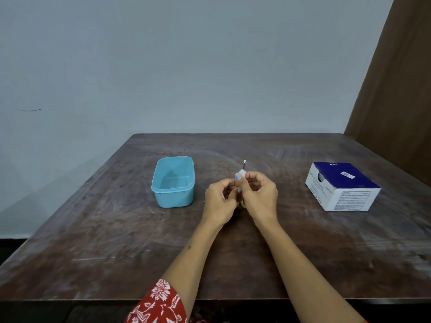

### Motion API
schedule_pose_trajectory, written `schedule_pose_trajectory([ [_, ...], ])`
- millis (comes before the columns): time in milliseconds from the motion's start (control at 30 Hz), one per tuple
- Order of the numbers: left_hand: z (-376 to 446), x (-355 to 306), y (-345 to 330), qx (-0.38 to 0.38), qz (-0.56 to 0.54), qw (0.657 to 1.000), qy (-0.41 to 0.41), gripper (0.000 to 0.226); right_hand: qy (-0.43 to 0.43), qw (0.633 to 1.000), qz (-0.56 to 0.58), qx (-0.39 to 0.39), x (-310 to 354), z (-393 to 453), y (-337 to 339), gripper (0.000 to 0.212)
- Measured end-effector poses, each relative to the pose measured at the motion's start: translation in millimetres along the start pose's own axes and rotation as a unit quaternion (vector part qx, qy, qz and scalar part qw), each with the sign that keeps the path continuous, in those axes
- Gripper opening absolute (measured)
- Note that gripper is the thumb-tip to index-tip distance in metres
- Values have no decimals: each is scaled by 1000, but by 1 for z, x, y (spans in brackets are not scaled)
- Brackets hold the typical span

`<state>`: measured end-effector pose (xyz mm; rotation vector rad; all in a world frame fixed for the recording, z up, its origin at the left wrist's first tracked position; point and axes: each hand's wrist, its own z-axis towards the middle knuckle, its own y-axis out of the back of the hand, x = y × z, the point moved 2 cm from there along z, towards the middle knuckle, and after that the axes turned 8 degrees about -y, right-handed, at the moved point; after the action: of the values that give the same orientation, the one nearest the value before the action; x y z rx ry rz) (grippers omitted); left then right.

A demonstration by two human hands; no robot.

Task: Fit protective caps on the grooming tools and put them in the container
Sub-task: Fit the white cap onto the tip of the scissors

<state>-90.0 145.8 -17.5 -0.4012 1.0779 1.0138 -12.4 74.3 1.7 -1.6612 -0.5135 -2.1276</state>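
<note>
My two hands meet above the middle of the dark wooden table [233,252]. My left hand [219,201] grips a small grooming tool with a yellow handle [243,204], mostly hidden between the palms. My right hand [260,194] pinches a small white cap [241,173] near the tool's upper end. A thin metal tool [244,162] lies on the table just beyond the hands. The light blue plastic container [173,183] stands open and looks empty, to the left of my hands.
A white and dark blue cardboard box [341,186] sits at the right side of the table. A pale wall stands behind the table and a brown curtain [396,89] hangs at the far right.
</note>
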Motion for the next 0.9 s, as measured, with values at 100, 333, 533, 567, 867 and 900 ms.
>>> schedule_pose_trajectory([
  [100, 2, -1, 1, -16, -6, 1000, 0, 21, 8, 1000, -14, 6, 1, -1, -2, 9],
  [333, 0, -4, -1, -21, 3, 1000, -14, 15, 31, 998, 32, -49, 6, -2, 1, 14],
  [533, 1, -6, 4, -32, 0, 999, -21, 19, 29, 1000, -9, -2, 2, -3, -3, 8],
  [567, 1, -6, 4, -30, 0, 999, -20, 19, 33, 999, -7, -8, 3, -3, -3, 9],
  [867, 1, -10, 5, -25, 9, 1000, -17, 19, 45, 999, -7, -11, 3, -3, -2, 11],
  [900, 1, -11, 6, -29, 13, 999, -18, 20, 42, 999, -14, -1, 3, -3, -3, 10],
])
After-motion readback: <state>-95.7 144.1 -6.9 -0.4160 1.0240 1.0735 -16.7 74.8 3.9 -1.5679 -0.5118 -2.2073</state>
